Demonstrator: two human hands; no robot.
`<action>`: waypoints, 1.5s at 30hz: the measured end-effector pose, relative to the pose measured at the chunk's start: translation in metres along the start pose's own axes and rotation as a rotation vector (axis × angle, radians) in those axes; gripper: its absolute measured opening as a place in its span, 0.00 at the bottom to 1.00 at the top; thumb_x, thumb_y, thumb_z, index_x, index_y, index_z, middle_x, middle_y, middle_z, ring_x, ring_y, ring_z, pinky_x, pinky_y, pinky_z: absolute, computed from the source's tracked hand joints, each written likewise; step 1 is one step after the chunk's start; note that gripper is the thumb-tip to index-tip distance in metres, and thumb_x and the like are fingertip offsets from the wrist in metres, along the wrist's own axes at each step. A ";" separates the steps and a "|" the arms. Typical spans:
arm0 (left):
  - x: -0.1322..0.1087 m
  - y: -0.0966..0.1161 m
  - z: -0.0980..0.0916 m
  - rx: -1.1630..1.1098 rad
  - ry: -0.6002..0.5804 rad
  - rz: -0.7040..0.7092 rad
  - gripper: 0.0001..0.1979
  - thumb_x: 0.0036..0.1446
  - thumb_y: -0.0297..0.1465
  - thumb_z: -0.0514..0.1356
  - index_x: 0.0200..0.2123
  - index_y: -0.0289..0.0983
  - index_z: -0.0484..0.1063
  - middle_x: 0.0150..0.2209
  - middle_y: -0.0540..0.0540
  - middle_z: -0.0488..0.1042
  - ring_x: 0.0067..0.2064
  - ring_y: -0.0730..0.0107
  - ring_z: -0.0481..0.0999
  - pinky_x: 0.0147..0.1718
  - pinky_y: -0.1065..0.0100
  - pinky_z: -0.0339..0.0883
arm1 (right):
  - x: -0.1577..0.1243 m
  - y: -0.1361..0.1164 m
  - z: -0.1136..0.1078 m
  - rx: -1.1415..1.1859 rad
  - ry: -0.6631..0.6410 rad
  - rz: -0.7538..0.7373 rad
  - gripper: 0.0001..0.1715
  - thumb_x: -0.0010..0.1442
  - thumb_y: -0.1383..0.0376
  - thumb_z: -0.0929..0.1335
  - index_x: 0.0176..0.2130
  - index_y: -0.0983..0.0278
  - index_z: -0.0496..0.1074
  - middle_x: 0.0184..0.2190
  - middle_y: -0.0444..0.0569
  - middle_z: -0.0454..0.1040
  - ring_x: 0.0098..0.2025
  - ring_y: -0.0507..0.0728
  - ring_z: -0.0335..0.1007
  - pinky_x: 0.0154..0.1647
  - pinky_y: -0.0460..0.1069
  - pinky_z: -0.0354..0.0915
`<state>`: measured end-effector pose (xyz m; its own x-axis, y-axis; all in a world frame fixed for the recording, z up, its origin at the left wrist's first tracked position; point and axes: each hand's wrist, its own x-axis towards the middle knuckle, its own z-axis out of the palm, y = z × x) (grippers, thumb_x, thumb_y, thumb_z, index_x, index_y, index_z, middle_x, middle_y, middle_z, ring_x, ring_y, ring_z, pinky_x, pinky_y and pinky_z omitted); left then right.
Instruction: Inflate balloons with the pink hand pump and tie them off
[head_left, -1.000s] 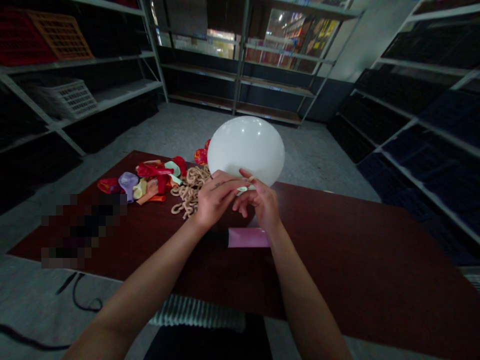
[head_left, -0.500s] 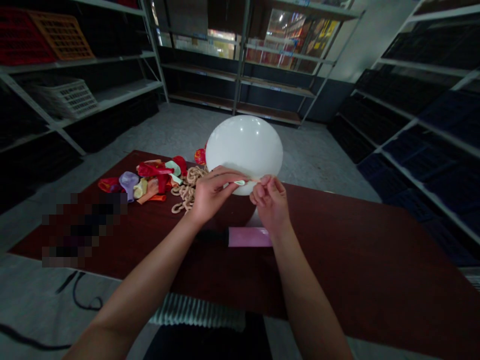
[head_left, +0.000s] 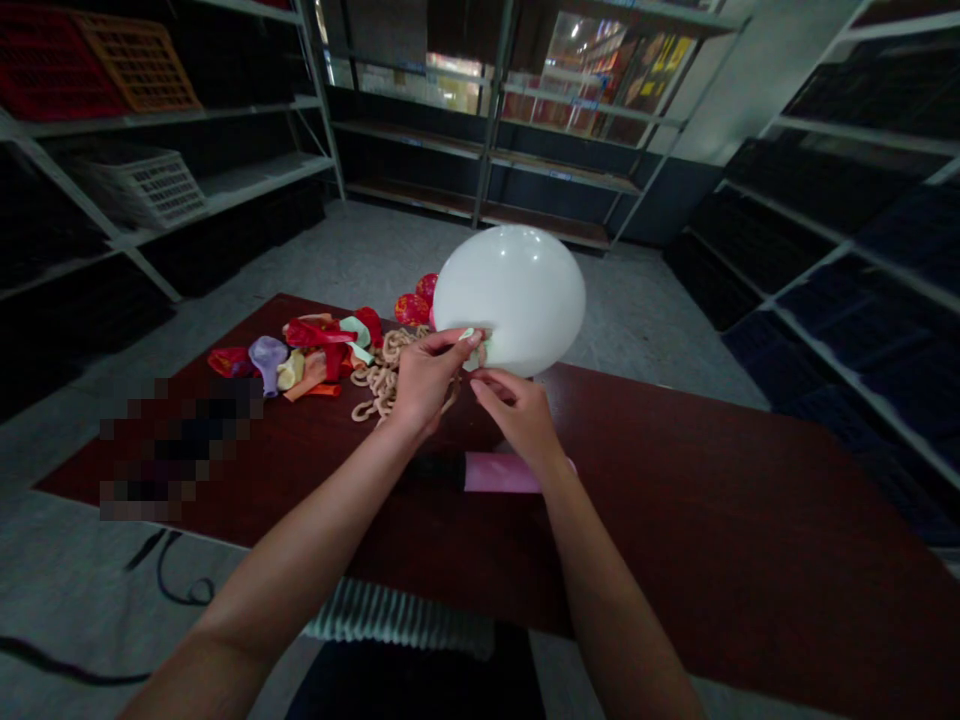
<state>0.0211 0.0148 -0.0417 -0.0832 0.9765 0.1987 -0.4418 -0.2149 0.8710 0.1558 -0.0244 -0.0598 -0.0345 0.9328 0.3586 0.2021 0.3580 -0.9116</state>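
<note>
A big inflated white balloon point(head_left: 517, 295) stands over the far edge of the table, its neck toward me. My left hand point(head_left: 427, 375) pinches the pale, crumpled neck between thumb and fingers. Just below and to the right, my right hand point(head_left: 517, 405) has its thumb and forefinger close together at the neck's underside. A thin tan strip shows by the neck; whether it is a band or part of the balloon I cannot tell. Beneath my right wrist lies a pink cylinder with a dark end point(head_left: 499, 472), perhaps a hand pump.
Tan chain links point(head_left: 379, 385) lie left of my hands. Limp coloured balloons point(head_left: 304, 355) are heaped farther left on the dark red table point(head_left: 712, 500). Red patterned balls point(head_left: 412, 308) show behind the chain. Shelving point(head_left: 487, 150) lines the room, with crates at left and right.
The white balloon has moved right and slightly up. My right hand has come left and below the neck, fingers less curled. The stretched tan strip between my hands is now bunched at the neck.
</note>
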 end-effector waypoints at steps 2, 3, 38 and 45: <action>-0.004 -0.002 0.003 -0.060 0.005 -0.068 0.08 0.47 0.33 0.76 0.30 0.37 0.84 0.32 0.45 0.83 0.33 0.70 0.79 0.33 0.70 0.73 | -0.002 0.004 0.008 -0.081 0.031 -0.022 0.10 0.59 0.58 0.74 0.42 0.54 0.82 0.34 0.44 0.83 0.32 0.55 0.76 0.37 0.50 0.70; -0.005 -0.003 0.005 -0.076 0.005 -0.097 0.09 0.46 0.33 0.76 0.30 0.36 0.84 0.32 0.45 0.83 0.32 0.71 0.79 0.32 0.71 0.73 | -0.003 0.006 0.010 -0.130 0.048 -0.033 0.10 0.59 0.58 0.74 0.42 0.54 0.82 0.33 0.44 0.82 0.32 0.56 0.76 0.37 0.50 0.70; -0.022 0.016 -0.007 0.381 -0.613 0.381 0.13 0.71 0.35 0.58 0.46 0.37 0.81 0.30 0.44 0.81 0.23 0.71 0.77 0.26 0.69 0.74 | 0.012 0.001 -0.022 0.752 0.149 0.241 0.15 0.53 0.58 0.68 0.25 0.58 0.57 0.21 0.37 0.56 0.24 0.49 0.57 0.26 0.44 0.63; -0.005 0.012 -0.004 0.178 -0.363 0.231 0.17 0.67 0.44 0.62 0.33 0.36 0.74 0.26 0.48 0.73 0.27 0.72 0.73 0.29 0.70 0.70 | 0.009 -0.011 -0.012 0.734 0.007 0.247 0.13 0.51 0.59 0.69 0.22 0.59 0.62 0.19 0.39 0.61 0.23 0.49 0.60 0.27 0.47 0.63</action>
<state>0.0132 0.0070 -0.0342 0.1710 0.8411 0.5131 -0.2860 -0.4560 0.8428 0.1648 -0.0203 -0.0446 -0.0661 0.9898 0.1265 -0.4978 0.0772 -0.8638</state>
